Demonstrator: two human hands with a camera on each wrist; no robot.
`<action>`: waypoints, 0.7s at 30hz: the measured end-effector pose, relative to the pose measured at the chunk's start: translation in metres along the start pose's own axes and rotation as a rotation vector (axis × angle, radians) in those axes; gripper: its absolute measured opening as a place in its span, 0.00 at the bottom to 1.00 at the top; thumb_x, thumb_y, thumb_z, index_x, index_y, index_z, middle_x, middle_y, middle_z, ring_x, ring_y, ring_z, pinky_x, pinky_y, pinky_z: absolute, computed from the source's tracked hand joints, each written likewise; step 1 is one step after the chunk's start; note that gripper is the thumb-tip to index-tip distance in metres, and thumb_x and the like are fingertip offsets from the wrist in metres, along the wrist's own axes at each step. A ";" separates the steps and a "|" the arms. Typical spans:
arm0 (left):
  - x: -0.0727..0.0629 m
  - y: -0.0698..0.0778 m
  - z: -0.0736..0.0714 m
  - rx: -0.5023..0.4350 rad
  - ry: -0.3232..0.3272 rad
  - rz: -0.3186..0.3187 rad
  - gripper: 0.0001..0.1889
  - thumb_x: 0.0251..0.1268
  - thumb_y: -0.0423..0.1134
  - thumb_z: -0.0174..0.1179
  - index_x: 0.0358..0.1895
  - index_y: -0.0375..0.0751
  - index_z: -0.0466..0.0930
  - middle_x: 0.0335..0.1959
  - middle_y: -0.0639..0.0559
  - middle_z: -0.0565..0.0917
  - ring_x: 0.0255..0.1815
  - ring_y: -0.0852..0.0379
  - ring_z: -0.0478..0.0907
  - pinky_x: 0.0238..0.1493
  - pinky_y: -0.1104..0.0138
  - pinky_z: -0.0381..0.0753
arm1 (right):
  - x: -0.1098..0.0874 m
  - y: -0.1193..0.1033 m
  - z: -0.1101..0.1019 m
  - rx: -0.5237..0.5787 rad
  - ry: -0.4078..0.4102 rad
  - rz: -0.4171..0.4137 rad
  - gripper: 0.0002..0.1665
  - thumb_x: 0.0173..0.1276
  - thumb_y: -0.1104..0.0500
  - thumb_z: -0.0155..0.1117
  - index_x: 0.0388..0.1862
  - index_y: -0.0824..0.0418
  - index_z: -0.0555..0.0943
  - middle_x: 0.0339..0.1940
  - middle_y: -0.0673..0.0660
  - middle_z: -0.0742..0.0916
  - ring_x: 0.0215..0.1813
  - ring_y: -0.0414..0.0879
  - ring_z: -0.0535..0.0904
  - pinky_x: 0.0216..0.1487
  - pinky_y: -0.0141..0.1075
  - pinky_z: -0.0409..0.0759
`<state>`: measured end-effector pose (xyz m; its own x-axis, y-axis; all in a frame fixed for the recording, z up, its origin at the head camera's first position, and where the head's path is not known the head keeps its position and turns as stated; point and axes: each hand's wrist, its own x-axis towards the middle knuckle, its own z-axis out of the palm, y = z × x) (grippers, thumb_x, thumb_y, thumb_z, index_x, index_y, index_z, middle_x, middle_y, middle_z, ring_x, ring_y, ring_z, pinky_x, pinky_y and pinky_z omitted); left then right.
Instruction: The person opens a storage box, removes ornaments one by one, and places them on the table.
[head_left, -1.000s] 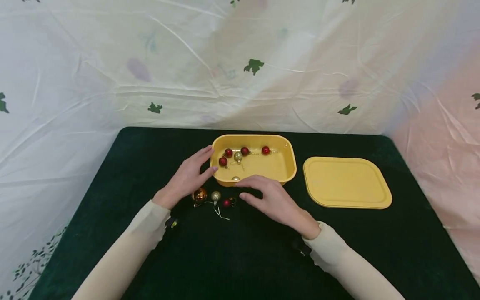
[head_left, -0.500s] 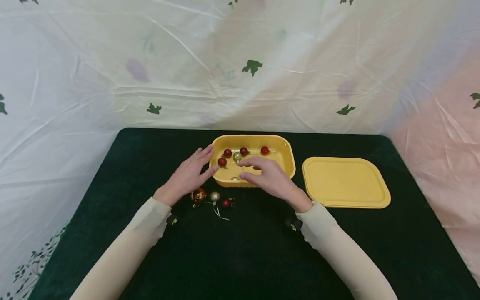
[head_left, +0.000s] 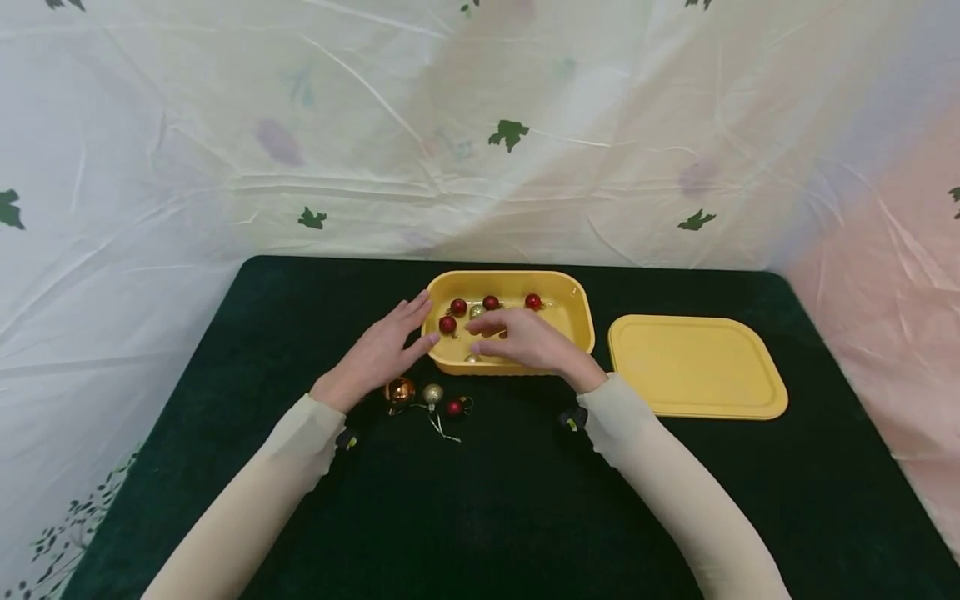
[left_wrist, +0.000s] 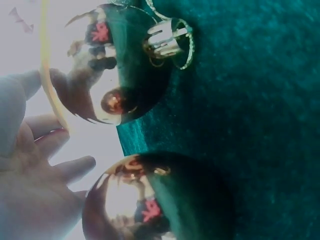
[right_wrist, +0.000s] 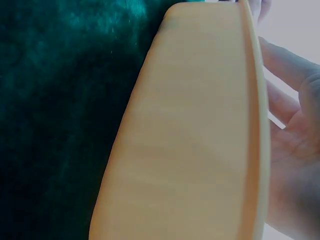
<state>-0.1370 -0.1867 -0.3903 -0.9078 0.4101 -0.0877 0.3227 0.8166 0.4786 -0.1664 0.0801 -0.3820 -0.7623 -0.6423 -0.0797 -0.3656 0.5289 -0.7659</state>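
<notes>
My left hand (head_left: 381, 350) rests at the left end of a yellow plastic box (head_left: 581, 333), fingers straight and thumb spread along its rim. Over the box's front part hovers my right hand (head_left: 525, 337), fingers bent loosely and thumb apart; I make out nothing held. Several small red baubles (head_left: 447, 325) and a gold bauble (head_left: 476, 312), partly behind the right fingers, lie inside. Before the box are a copper bauble (head_left: 400, 392), a glittery gold bauble (head_left: 432, 393) with a string, and a red bauble (head_left: 454, 407). The left wrist view shows two large shiny baubles (left_wrist: 115, 65) close up.
A yellow lid (head_left: 697, 367) lies flat to the right of the box. The table (head_left: 465, 517) has a dark green velvety cover. A pale patterned curtain (head_left: 375, 125) hangs behind it and at both sides.
My right hand has moved from the box's front edge, up and in over the box. The left hand stays at the left rim. The baubles have not visibly moved.
</notes>
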 end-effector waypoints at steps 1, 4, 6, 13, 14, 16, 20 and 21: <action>0.000 0.000 0.000 -0.004 0.001 -0.001 0.37 0.82 0.57 0.49 0.84 0.42 0.52 0.86 0.49 0.47 0.84 0.37 0.49 0.80 0.42 0.54 | 0.002 0.001 0.000 0.003 -0.012 0.007 0.24 0.76 0.52 0.67 0.66 0.61 0.83 0.61 0.56 0.87 0.58 0.49 0.82 0.65 0.47 0.79; 0.000 -0.001 0.001 -0.002 -0.005 -0.004 0.37 0.82 0.56 0.49 0.84 0.42 0.51 0.86 0.49 0.47 0.84 0.37 0.48 0.80 0.41 0.53 | 0.006 0.006 -0.001 0.015 -0.056 0.024 0.25 0.76 0.53 0.67 0.66 0.62 0.82 0.61 0.56 0.87 0.55 0.48 0.82 0.64 0.45 0.80; 0.001 -0.001 0.002 -0.002 -0.010 -0.003 0.38 0.82 0.56 0.50 0.84 0.42 0.51 0.86 0.48 0.46 0.84 0.37 0.48 0.80 0.41 0.52 | 0.009 0.009 0.000 0.018 -0.088 0.039 0.24 0.75 0.53 0.68 0.66 0.62 0.82 0.61 0.56 0.87 0.55 0.47 0.82 0.64 0.44 0.80; 0.001 -0.001 0.001 -0.028 -0.023 -0.023 0.39 0.81 0.61 0.48 0.84 0.46 0.50 0.86 0.50 0.46 0.84 0.38 0.47 0.80 0.41 0.52 | 0.015 0.015 0.002 0.027 -0.130 0.074 0.24 0.74 0.53 0.70 0.65 0.61 0.83 0.59 0.54 0.88 0.58 0.47 0.82 0.66 0.44 0.78; 0.001 -0.001 0.001 -0.030 -0.024 -0.024 0.40 0.81 0.61 0.49 0.84 0.46 0.50 0.86 0.50 0.46 0.84 0.38 0.47 0.80 0.40 0.52 | 0.015 0.015 0.002 0.030 -0.132 0.075 0.24 0.74 0.53 0.70 0.64 0.61 0.83 0.58 0.54 0.88 0.58 0.47 0.82 0.66 0.44 0.78; 0.001 -0.001 0.001 -0.032 -0.026 -0.029 0.40 0.81 0.61 0.49 0.85 0.46 0.50 0.86 0.50 0.45 0.84 0.38 0.47 0.80 0.40 0.52 | 0.017 0.016 0.002 0.028 -0.141 0.067 0.23 0.74 0.54 0.70 0.64 0.61 0.84 0.58 0.54 0.88 0.57 0.47 0.82 0.67 0.44 0.78; 0.000 0.000 0.001 -0.040 -0.026 -0.034 0.39 0.81 0.61 0.49 0.84 0.47 0.50 0.86 0.51 0.45 0.84 0.39 0.48 0.80 0.41 0.52 | 0.019 0.018 0.002 0.031 -0.169 0.052 0.21 0.75 0.55 0.69 0.63 0.61 0.84 0.57 0.54 0.89 0.54 0.46 0.82 0.65 0.42 0.79; 0.000 0.000 0.001 -0.042 -0.025 -0.035 0.39 0.81 0.60 0.49 0.84 0.47 0.50 0.86 0.51 0.45 0.84 0.39 0.48 0.80 0.41 0.52 | 0.019 0.019 0.002 0.033 -0.176 0.051 0.21 0.75 0.55 0.69 0.63 0.61 0.84 0.57 0.54 0.89 0.53 0.46 0.83 0.64 0.41 0.79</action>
<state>-0.1370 -0.1862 -0.3909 -0.9114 0.3915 -0.1265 0.2783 0.8132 0.5111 -0.1868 0.0763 -0.3993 -0.6733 -0.7036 -0.2272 -0.3084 0.5466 -0.7785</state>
